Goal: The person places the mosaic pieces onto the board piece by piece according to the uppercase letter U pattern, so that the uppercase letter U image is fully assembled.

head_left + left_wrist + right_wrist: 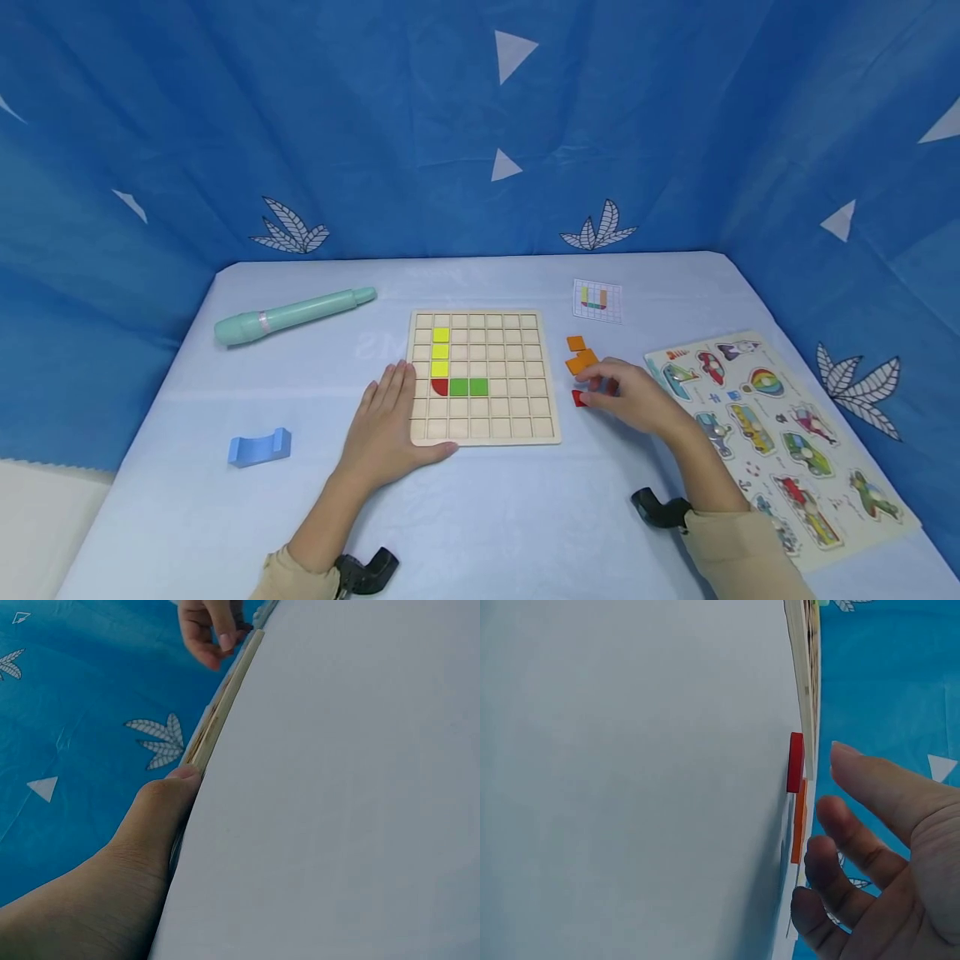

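Observation:
A wooden grid board (506, 408) lies mid-table. On it are yellow squares (440, 351) in a column, a red quarter-round piece (440, 387) below them and two green squares (468, 387) beside that. My left hand (386, 425) rests against the board's left side, fingers straight, thumb along the near edge. Right of the board, my right hand (626, 396) hovers over a loose red piece (796, 763), thumb and fingers apart in the right wrist view. A small gap shows between the fingertips and the piece. Several orange squares (581, 362) lie just beyond it.
A small pattern card (597, 301) lies behind the orange squares. To the right is a picture puzzle board (765, 417), partly under the right forearm. A mint-green microphone-shaped object (296, 317) lies at the back left, and a blue arched block (259, 448) at the left.

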Tool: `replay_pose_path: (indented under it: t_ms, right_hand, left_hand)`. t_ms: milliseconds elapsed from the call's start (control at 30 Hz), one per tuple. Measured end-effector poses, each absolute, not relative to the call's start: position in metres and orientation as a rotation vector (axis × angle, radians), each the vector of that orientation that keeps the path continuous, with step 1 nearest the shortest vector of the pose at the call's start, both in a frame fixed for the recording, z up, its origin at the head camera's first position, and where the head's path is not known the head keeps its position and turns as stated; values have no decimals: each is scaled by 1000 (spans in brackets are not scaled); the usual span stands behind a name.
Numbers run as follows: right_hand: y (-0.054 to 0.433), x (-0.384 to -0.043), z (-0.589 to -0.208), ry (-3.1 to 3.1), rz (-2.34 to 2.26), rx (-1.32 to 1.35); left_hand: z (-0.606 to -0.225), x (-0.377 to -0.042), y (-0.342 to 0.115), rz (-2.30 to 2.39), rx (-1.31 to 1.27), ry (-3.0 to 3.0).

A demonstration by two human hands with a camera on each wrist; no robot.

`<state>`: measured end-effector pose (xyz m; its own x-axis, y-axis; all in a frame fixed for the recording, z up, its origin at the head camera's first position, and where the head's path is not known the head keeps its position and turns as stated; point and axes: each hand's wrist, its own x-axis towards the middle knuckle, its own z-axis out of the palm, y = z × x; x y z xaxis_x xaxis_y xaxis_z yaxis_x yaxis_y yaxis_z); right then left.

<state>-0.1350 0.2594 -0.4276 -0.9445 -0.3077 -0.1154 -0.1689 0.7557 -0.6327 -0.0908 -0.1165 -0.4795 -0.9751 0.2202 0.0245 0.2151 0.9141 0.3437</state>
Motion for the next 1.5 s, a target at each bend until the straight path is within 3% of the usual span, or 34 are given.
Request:
replay_pose_path:
  t_ms: [1500]
  right_hand:
    - [264,-137,-431,2657,-888,-414]
  left_hand:
    - [-480,-91,-117,543,351,3065]
